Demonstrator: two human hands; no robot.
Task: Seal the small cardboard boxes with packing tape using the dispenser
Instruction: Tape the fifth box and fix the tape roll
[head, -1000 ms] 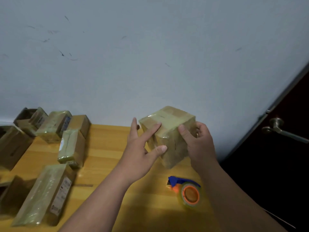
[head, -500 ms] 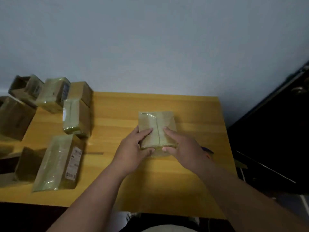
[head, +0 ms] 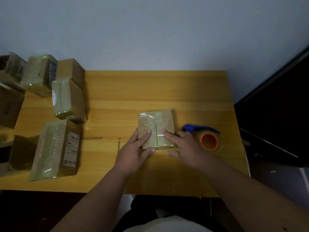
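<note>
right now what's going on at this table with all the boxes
A person is sealing small boxes with packing tape. Both hands rest on a taped small box on the wooden table: the left hand holds its near left corner, the right hand lies over its near right side. The tape dispenser, blue with an orange core, lies untouched just right of the box. Several other boxes, some wrapped in tape, sit at the left.

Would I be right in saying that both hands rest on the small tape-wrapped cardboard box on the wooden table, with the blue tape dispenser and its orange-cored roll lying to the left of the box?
Not quite: the blue tape dispenser with its orange-cored roll lies to the right of the small tape-wrapped cardboard box, beside the right hand. The head view shows this. Both hands, the left hand included, do rest on the box on the wooden table.
</note>
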